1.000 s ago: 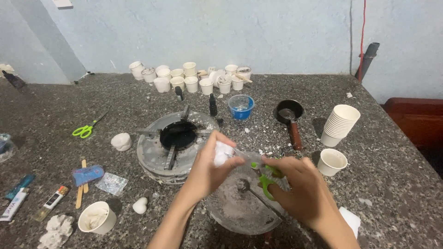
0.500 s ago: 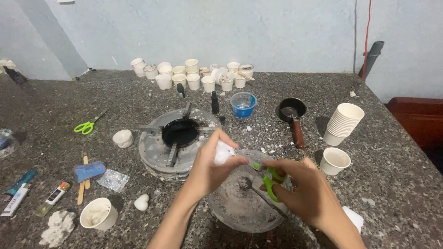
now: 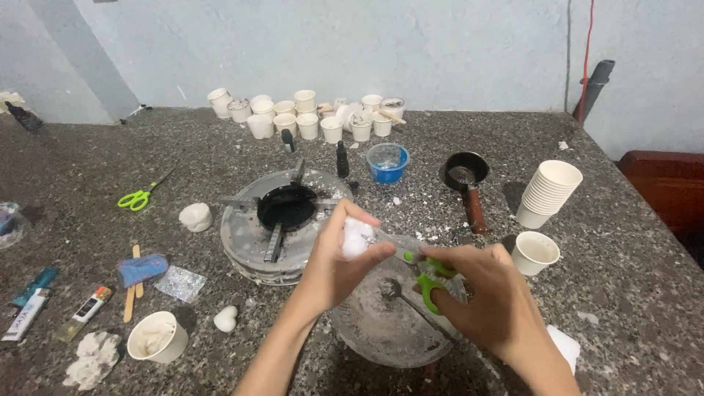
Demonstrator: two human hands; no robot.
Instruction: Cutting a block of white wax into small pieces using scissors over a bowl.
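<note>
The right hand (image 3: 488, 301) hides most of the green scissors (image 3: 429, 282) it grips, blades pointing left at the white lump (image 3: 357, 237) pinched in the left hand (image 3: 334, 260) above the round pan (image 3: 381, 330); where blade meets lump is hard to make out. All this sits near on a speckled stone counter (image 3: 623, 220) against a pale wall. Both hands stay as before; the view has only drifted slightly.

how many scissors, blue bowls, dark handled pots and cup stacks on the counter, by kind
scissors: 2, one green pair on the counter, one green pair in the right hand
blue bowl: 1
dark handled pot: 1
stack of white cups: 1
total: 5
</note>
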